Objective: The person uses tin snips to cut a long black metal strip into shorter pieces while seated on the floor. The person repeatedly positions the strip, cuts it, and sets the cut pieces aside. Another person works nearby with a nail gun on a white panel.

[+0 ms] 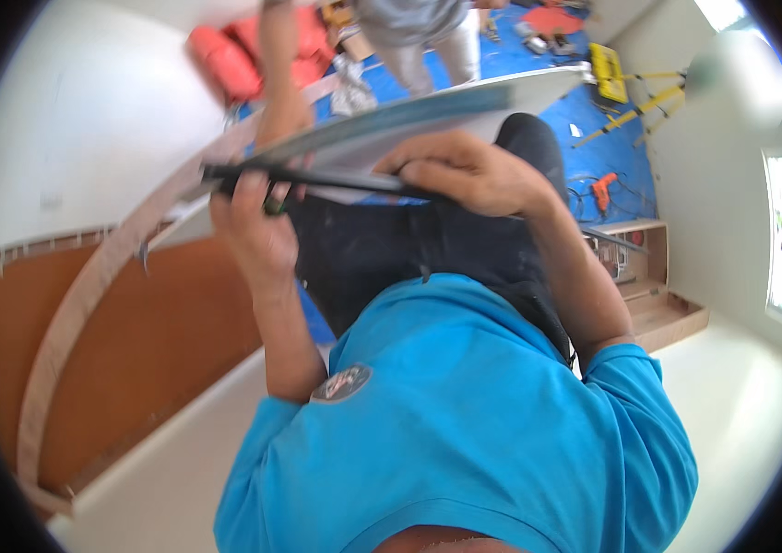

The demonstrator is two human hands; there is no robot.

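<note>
A long thin black strip (345,180) lies crosswise in front of my dark trousers. My left hand (260,230) is closed round its left end, with a small dark green object (276,199) by the fingers; its kind is unclear. Farther right, my right hand (479,175) grips the same strip with curled fingers, hiding its right end. Just beyond the strip is a long pale panel with a grey edge (400,120). Another person's hand (282,124) reaches down to the panel's left end, close to my left hand.
The other person's legs (428,66) are beyond the panel, on blue floor sheeting (585,147). Red bags (266,53) lie behind. At right are a yellow tripod (645,112), an orange power tool (604,192) and a wooden box (677,318). A curved wooden strip (87,286) borders a brown panel (160,341).
</note>
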